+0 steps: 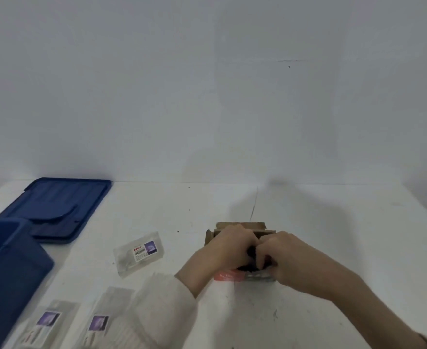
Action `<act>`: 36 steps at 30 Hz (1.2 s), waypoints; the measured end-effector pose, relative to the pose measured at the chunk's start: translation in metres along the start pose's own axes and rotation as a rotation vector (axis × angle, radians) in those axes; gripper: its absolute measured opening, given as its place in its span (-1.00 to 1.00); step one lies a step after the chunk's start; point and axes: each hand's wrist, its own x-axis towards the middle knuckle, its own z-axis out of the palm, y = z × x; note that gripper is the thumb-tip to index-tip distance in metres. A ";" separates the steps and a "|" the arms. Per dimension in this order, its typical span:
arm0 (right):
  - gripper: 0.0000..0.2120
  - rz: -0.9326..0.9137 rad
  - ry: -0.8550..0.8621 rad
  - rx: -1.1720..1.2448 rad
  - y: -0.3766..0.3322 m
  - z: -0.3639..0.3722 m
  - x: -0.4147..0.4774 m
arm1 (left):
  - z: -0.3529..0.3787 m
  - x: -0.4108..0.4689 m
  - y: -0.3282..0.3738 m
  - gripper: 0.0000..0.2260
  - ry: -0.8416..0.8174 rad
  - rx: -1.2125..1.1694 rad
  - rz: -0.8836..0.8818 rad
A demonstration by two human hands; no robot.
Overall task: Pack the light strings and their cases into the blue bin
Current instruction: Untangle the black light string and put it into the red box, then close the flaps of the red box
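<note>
Curling round a dark bundle, the left hand and right hand are gripping it in front of a cardboard box.

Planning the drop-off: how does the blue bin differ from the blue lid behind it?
The bin stands near the left edge, cut off by the frame; the lid lies farther back, toward the wall. The bin has raised walls and is uncovered; the lid lies flat. Both are dark blue and sit on the white table.

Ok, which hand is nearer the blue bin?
Left. The left hand is well right of the blue bin; the right hand is beyond it, farther right. Both grip a dark bundle.
</note>
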 end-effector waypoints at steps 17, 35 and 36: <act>-0.86 0.251 -0.329 -0.057 -0.021 0.012 0.035 | -0.035 -0.069 -0.015 -0.78 0.171 -0.169 -0.230; -0.69 0.130 0.462 0.213 0.006 0.002 -0.026 | 0.020 -0.041 0.014 -0.67 0.010 0.010 -0.146; -0.71 0.143 0.489 0.208 0.009 0.009 -0.026 | 0.018 -0.042 0.015 -0.69 0.076 -0.111 -0.142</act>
